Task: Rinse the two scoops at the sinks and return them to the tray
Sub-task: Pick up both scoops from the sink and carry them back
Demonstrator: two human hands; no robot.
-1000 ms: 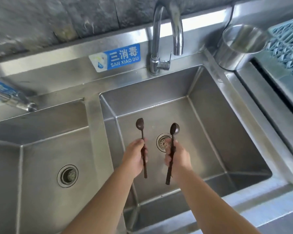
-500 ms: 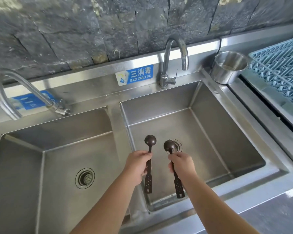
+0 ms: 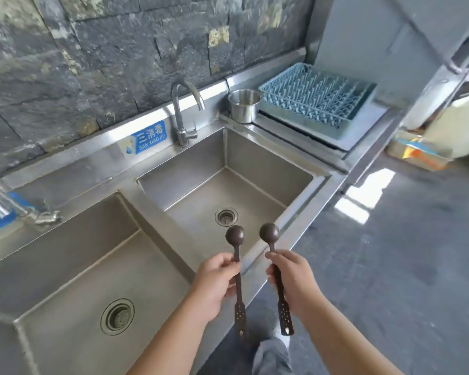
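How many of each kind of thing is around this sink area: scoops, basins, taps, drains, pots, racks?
Scoops: 2 (left, right)
Basins: 2 (left, right)
Taps: 2 (left, right)
Drains: 2 ()
Pot: 1
Rack: 1
Total: 10

Two dark scoops [image 3: 238, 277] [image 3: 276, 274] (bowls up) held upright, side by side.

Two dark brown round-bowled scoops, the left scoop [image 3: 237, 277] and the right scoop [image 3: 278, 280], carry pale dotted patterns on their flat handle ends. Beyond the hands, the brushed silver steel sink [image 3: 255, 163] bears a blue-and-white label [image 3: 149, 136]. Farther right sits a light blue gridded plastic rack [image 3: 317, 96]; behind, mottled grey stone wall [image 3: 119, 50].
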